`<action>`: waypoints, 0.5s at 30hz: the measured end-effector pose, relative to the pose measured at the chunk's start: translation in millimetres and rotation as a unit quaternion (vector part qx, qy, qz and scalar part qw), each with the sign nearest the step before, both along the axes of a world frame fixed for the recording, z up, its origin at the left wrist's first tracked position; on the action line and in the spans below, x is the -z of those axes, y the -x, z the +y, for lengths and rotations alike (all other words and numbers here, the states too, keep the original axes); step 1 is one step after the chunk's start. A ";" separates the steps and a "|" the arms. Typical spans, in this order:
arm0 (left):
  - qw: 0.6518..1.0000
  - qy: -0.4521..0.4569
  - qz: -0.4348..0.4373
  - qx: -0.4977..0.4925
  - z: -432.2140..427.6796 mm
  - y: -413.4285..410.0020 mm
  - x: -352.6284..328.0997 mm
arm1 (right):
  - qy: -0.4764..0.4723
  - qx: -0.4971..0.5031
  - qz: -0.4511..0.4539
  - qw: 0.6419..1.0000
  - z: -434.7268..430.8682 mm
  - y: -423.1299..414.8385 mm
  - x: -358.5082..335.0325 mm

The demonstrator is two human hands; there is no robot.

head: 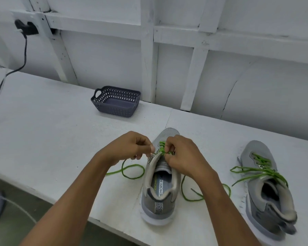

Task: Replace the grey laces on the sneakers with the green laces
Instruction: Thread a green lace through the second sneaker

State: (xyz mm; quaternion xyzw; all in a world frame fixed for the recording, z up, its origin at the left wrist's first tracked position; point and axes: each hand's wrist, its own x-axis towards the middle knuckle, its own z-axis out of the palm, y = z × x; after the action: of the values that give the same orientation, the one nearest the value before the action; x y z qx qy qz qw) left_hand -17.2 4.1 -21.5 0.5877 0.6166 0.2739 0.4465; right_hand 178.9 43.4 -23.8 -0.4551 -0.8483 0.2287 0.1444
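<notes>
left hand (130,148) and right hand (181,157) pinch green lace (161,147), near sneaker (158,203), basket (114,110) behind

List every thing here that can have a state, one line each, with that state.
left hand, pinches the green lace beside the eyelets.
right hand, pinches the same lace over the tongue.
middle sneaker, upright, partly laced, ends loose.
right-side sneaker, laced green, untouched.
basket, upright.
plug, in its socket.

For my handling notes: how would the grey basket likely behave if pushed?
Probably light: the basket looks like perforated plastic and empty. Its low, wide base suggests sliding on the table, not tipping.
</notes>
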 end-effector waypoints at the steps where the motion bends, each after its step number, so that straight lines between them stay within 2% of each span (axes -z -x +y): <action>1: 1.000 0.007 0.002 0.001 -1.1 -1.3 -0.8 | 0.004 0.000 0.008 1.000 1.0 -1.9 0.3; 8: 0.999 0.015 0.032 0.016 -2.1 -10.6 -0.4 | 0.084 0.005 0.063 0.994 3.0 -12.4 -4.5; 15: 0.999 0.016 -0.038 0.033 -0.7 -2.0 4.1 | 0.119 0.038 0.090 0.988 2.9 -8.0 -2.8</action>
State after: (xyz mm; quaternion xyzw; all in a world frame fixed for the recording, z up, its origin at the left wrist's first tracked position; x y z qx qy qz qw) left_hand -15.2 3.4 -25.5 0.5896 0.5834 0.2712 0.4883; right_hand 186.9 46.3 -21.0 -0.4783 -0.7807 0.3628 0.1736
